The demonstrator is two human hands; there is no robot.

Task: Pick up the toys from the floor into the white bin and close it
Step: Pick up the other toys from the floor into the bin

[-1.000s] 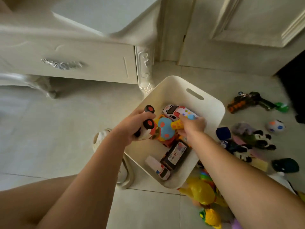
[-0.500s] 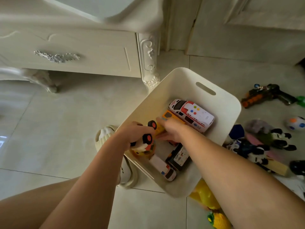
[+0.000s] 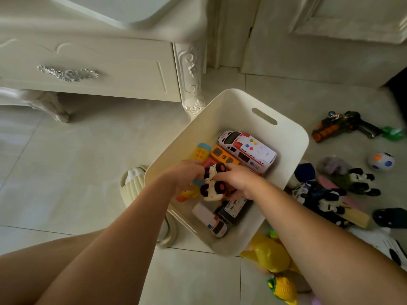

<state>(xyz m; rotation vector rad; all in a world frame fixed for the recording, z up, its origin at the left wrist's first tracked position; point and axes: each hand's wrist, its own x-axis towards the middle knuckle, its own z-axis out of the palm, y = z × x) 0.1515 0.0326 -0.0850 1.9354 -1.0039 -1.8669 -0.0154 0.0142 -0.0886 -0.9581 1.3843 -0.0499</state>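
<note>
Inside white bin (image 3: 220, 111), ambulance (image 3: 253, 149), bus (image 3: 222, 156), wheeled car (image 3: 212, 188)

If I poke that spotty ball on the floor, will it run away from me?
Probably yes. The spotty ball looks round and sits on smooth floor tiles, so a poke would likely send it rolling. It looks like hard plastic, so it probably won't squish.

Tile floor (image 3: 88, 172): white bin (image 3: 211, 128), toys (image 3: 330, 128)
</note>
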